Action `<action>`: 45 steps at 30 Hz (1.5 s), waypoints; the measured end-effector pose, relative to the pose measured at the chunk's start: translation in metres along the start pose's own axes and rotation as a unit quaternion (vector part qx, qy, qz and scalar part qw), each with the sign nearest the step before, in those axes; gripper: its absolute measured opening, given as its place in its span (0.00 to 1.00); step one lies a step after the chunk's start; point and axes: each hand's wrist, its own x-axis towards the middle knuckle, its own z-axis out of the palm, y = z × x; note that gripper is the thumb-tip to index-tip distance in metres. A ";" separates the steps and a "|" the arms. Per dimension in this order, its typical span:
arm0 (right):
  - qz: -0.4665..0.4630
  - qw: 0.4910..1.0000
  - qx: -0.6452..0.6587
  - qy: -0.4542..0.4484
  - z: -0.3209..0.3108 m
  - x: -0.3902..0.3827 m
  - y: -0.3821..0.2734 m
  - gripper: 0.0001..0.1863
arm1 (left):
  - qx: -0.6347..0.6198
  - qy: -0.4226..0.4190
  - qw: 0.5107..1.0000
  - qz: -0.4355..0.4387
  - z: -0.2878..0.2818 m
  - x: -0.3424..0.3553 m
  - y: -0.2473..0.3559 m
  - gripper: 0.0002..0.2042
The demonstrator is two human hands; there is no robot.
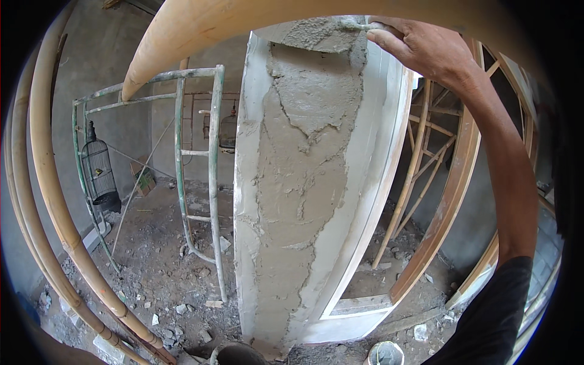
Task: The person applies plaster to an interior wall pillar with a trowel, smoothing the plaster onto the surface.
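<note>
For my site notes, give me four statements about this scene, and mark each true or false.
1. The right hand holds a trowel near the column's top. True.
2. The tall dark birdcage hangs to the right of the column. False: it hangs to the left.
3. Mortar covers the column's full width. False: pale strips show along both sides.
4. A bucket stands to the right of the column's foot. True.

Plain grey wall (109, 55); dirt floor (155, 225), scattered rubble (181, 309).
</note>
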 end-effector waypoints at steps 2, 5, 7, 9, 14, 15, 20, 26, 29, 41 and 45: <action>0.017 1.000 -0.004 -0.010 0.012 -0.003 0.002 0.25 | 0.001 0.005 1.000 0.031 -0.003 0.002 0.003 0.17; 0.072 0.997 -0.012 -0.023 0.057 -0.010 0.014 0.27 | 0.013 -0.017 0.998 0.053 -0.013 0.003 0.025 0.19; 0.109 0.994 -0.010 -0.030 0.077 -0.011 0.017 0.29 | 0.018 -0.005 1.000 0.021 -0.016 0.001 0.033 0.22; 0.115 0.993 0.010 -0.034 0.089 -0.015 0.015 0.29 | 0.022 0.013 0.999 0.020 -0.016 -0.004 0.033 0.22; 0.148 0.985 0.062 -0.064 0.085 -0.014 0.018 0.28 | -0.103 -0.023 0.994 0.039 -0.001 0.004 -0.004 0.22; 0.155 0.983 0.076 -0.066 0.085 -0.012 0.017 0.28 | -0.102 -0.020 0.994 0.040 0.003 0.004 -0.018 0.22; 0.186 0.971 0.124 -0.087 0.082 -0.006 0.022 0.27 | -0.043 0.052 0.998 0.010 0.027 0.005 -0.044 0.19; 0.226 0.946 0.207 -0.102 0.079 0.004 0.018 0.25 | 0.096 0.163 0.980 0.062 0.062 0.000 -0.080 0.18; 0.239 0.934 0.241 -0.110 0.074 0.005 0.021 0.25 | -0.176 0.003 0.983 -0.059 0.045 0.005 -0.065 0.14; 0.316 0.861 0.348 -0.197 0.040 -0.001 0.028 0.22 | 0.026 -0.113 0.993 -0.011 0.035 0.015 -0.052 0.27; 0.340 0.828 0.385 -0.225 0.023 0.007 0.026 0.21 | -0.167 -0.087 0.982 -0.022 0.042 0.020 -0.075 0.19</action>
